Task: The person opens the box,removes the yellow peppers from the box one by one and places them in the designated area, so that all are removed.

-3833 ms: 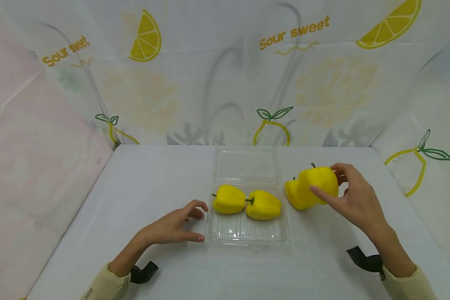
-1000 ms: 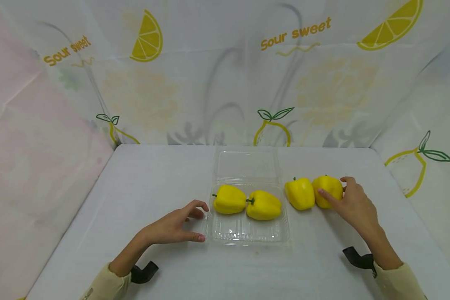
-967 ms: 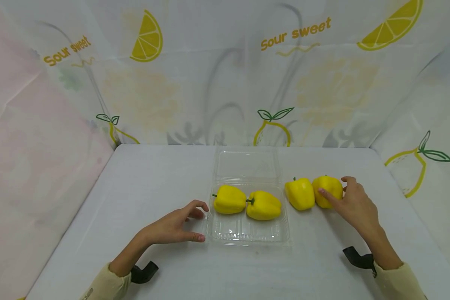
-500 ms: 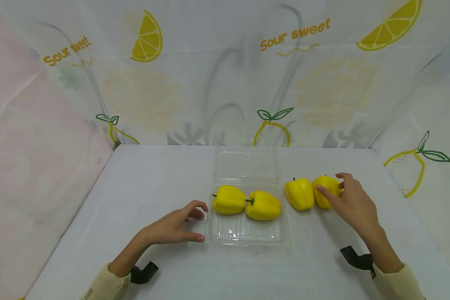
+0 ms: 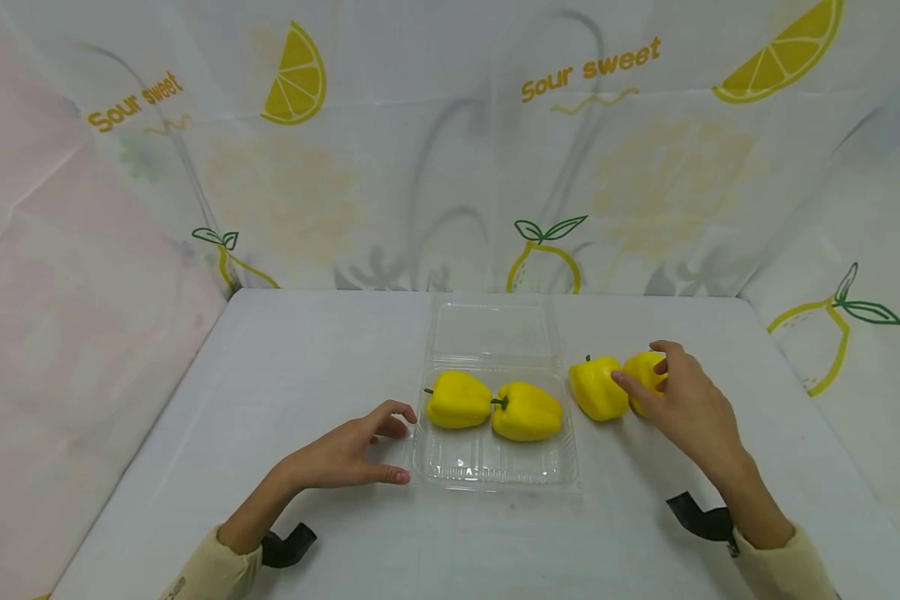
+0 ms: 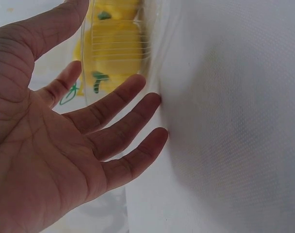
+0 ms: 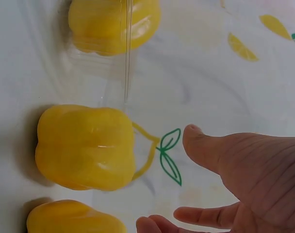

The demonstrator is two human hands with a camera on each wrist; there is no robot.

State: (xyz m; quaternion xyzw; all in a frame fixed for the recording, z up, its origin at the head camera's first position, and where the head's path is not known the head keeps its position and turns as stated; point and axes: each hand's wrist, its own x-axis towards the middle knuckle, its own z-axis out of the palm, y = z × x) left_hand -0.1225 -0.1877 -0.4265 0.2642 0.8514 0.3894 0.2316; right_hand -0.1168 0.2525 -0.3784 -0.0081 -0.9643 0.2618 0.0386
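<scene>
A clear plastic clamshell box [image 5: 495, 471] lies unfolded mid-table, its lid [image 5: 492, 329] laid back behind it. Two yellow bell peppers, a left one [image 5: 457, 400] and a right one [image 5: 527, 412], lie on their sides in its rear half. Right of the box a third pepper [image 5: 597, 390] stands stem up, and beside it a fourth [image 5: 640, 377] is partly covered by my right hand [image 5: 690, 408]. That hand hovers with fingers spread, holding nothing; the right wrist view shows it apart from both peppers. My left hand [image 5: 352, 450], fingers loosely bent, is at the box's left edge, fingertips near the table.
White cloth covers the table [image 5: 307, 358]. A lemon-print curtain [image 5: 420, 167] hangs behind it and more fabric closes in both sides. Black straps [image 5: 288, 546] are worn on both wrists.
My right hand set its pepper down right of the other loose one, released it, then lifted off and shifted left over it. The left hand and the box have stayed put.
</scene>
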